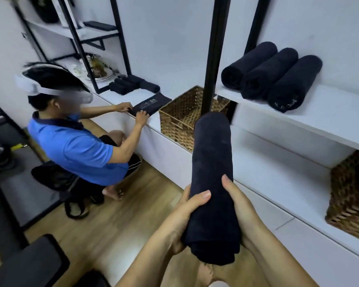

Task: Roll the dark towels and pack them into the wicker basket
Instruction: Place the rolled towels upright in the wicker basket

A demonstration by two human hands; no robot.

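A rolled dark towel [212,162] stands out in front of me, held in the air by both hands near its lower end. My left hand [187,212] grips it from the left with the thumb across the top. My right hand [239,206] grips it from the right. Its far end points toward a wicker basket [174,119] on the low white ledge, which looks empty from here. Three rolled dark towels [272,75] lie side by side on the white shelf above, at the right.
A second wicker basket [348,201] sits under the right shelf. A black post [214,52] rises beside the first basket. Another person [77,146] crouches at the left, smoothing a flat dark towel [151,103] on the ledge, with more rolled towels [133,84] behind.
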